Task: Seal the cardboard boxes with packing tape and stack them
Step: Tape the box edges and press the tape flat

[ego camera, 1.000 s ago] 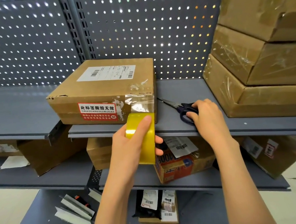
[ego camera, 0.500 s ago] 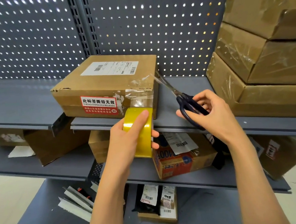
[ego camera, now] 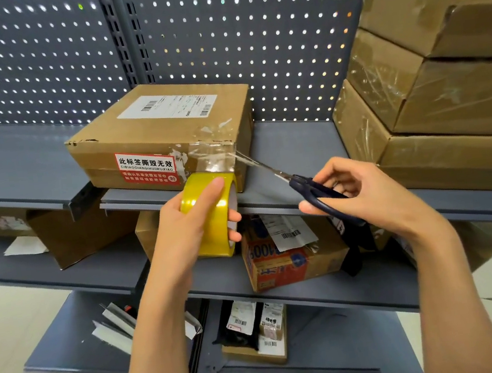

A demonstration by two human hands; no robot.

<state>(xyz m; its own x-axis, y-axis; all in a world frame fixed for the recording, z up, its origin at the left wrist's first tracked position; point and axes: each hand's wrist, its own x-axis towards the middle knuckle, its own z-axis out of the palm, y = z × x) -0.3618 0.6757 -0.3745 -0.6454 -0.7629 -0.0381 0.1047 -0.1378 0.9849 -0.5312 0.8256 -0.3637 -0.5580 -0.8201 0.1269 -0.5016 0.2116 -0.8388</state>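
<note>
A second ago my right hand [ego camera: 361, 193] lay on the scissors [ego camera: 310, 187] flat on the shelf [ego camera: 296, 148] to the right of the cardboard box [ego camera: 163, 134]; now it has lifted them, and the blade tips reach up to the box's front right corner, where the clear tape strip [ego camera: 213, 159] comes off the cardboard. My right grip is clamped round the dark handles, fingers through or about the loops, though whether the blades themselves stand apart or together I cannot tell, as they are thin and glinting against the tape. My left hand [ego camera: 193, 221] has barely shifted: it grips the yellow tape roll [ego camera: 210, 213] just below the box's front face, thumb on the outer turn and fingertips curled into the core, holding the strip taut so the blades have something firm to bite. The box sits at the shelf's front edge, label side up, with a red and white sticker to the left of the tape on its front face. I judge the strip is laid and only the cut is left before this box can go onto the stack of wrapped boxes [ego camera: 432, 93] well to the right of it, against the perforated back panel [ego camera: 249, 29]
</note>
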